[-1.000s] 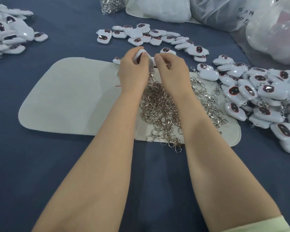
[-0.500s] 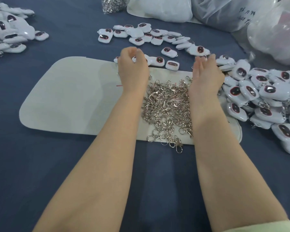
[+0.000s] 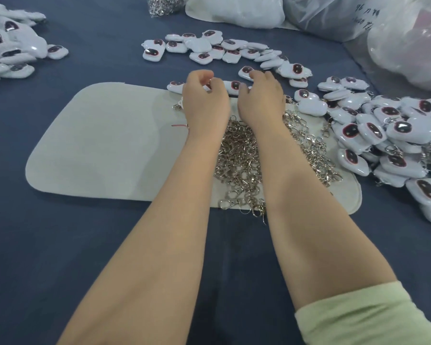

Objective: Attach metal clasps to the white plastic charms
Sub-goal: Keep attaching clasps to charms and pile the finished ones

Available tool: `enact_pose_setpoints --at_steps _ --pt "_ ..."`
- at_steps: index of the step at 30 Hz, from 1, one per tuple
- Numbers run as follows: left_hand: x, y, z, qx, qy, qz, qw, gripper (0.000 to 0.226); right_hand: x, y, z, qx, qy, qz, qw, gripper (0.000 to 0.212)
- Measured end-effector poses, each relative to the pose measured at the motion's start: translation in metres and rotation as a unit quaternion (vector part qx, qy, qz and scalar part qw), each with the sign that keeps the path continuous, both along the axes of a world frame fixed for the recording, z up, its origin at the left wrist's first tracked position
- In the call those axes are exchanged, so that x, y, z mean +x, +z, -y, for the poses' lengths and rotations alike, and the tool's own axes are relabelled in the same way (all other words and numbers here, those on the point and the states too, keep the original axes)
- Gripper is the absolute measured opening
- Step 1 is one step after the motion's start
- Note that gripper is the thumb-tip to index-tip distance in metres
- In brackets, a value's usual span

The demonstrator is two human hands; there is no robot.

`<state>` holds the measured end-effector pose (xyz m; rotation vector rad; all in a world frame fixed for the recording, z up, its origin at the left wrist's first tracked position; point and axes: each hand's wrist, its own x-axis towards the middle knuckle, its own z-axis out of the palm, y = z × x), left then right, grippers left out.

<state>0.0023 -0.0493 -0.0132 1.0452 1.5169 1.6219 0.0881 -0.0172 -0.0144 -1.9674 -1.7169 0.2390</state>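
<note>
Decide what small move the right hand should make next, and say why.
Probably, the right hand should close its fingers on the white charm at their tips and bring it toward the left hand. The right hand looks empty and touches that loose charm; the clasps lie heaped on the mat between the forearms.

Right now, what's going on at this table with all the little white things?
A person is fitting metal clasps to white plastic charms by hand. The clasps lie heaped on a pale mat. Both hands are at the mat's far edge: the left hand has its fingers curled, and the right hand reaches onto a loose charm there. Whether either actually grips anything is hidden. A big heap of charms on the right has clasps among it.
</note>
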Motion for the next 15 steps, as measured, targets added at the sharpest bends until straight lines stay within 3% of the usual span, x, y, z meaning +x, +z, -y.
enact_pose_setpoints --at_steps 11,15 --pt "0.016 0.008 -0.012 -0.01 -0.012 -0.054 0.998 0.022 -0.003 -0.001 -0.021 -0.09 -0.023 0.033 0.995 0.037" --pt "0.021 0.005 -0.016 -0.016 -0.022 -0.067 0.997 0.021 -0.002 0.0 -0.024 -0.05 -0.048 0.018 0.997 0.034"
